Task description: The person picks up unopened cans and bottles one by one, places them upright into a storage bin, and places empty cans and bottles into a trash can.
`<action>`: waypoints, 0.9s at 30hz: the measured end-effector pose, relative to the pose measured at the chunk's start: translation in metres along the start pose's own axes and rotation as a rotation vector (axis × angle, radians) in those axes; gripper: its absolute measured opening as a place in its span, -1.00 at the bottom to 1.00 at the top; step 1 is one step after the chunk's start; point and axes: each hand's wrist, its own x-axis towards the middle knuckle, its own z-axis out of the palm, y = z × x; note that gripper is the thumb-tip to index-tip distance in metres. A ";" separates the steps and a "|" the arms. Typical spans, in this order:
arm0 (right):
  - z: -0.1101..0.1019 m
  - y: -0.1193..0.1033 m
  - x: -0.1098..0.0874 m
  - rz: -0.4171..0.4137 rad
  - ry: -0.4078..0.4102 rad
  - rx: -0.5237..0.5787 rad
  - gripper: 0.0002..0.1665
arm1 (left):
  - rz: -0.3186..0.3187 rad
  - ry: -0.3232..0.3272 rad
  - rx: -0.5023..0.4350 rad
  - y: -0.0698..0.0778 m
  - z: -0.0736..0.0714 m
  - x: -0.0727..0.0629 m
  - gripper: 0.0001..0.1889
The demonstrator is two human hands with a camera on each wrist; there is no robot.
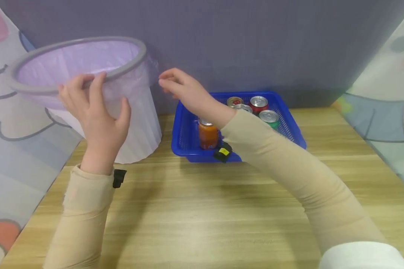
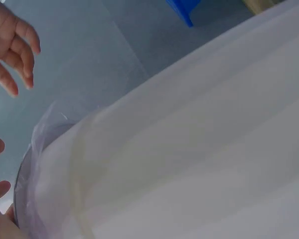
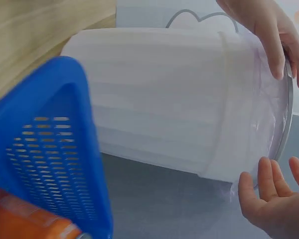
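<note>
A tall white trash bin (image 1: 138, 127) with a grey rim ring (image 1: 139, 56) stands at the left, lined with a thin purple bag (image 1: 77, 56) folded over its top. My left hand (image 1: 97, 108) holds the near side of the rim, fingers bent over the ring and thumb spread along the outside. Just right of the rim, my right hand (image 1: 188, 89) hovers with loosely bent fingers (image 3: 269, 181), holding nothing. In the right wrist view those fingers lie right by the loose bag edge (image 3: 231, 189).
A blue plastic basket (image 1: 180, 149) sits on the wooden table (image 1: 188, 216), right of the bin, under my right forearm. It contains an orange can (image 1: 207, 135), a green-sided can (image 1: 270, 118), a red can (image 1: 258, 104) and others. A grey panel (image 1: 242, 45) rises behind.
</note>
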 end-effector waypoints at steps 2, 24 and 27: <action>-0.004 0.004 -0.008 0.016 -0.009 -0.001 -0.59 | 0.011 0.011 -0.032 0.002 -0.002 -0.003 -0.60; -0.043 0.089 -0.146 -0.127 0.057 -0.324 -0.78 | 0.099 -0.362 -0.188 0.040 0.001 -0.075 -0.53; -0.048 0.101 -0.165 -0.180 0.167 -0.413 -0.79 | 0.118 -0.456 -0.166 0.047 0.002 -0.085 -0.50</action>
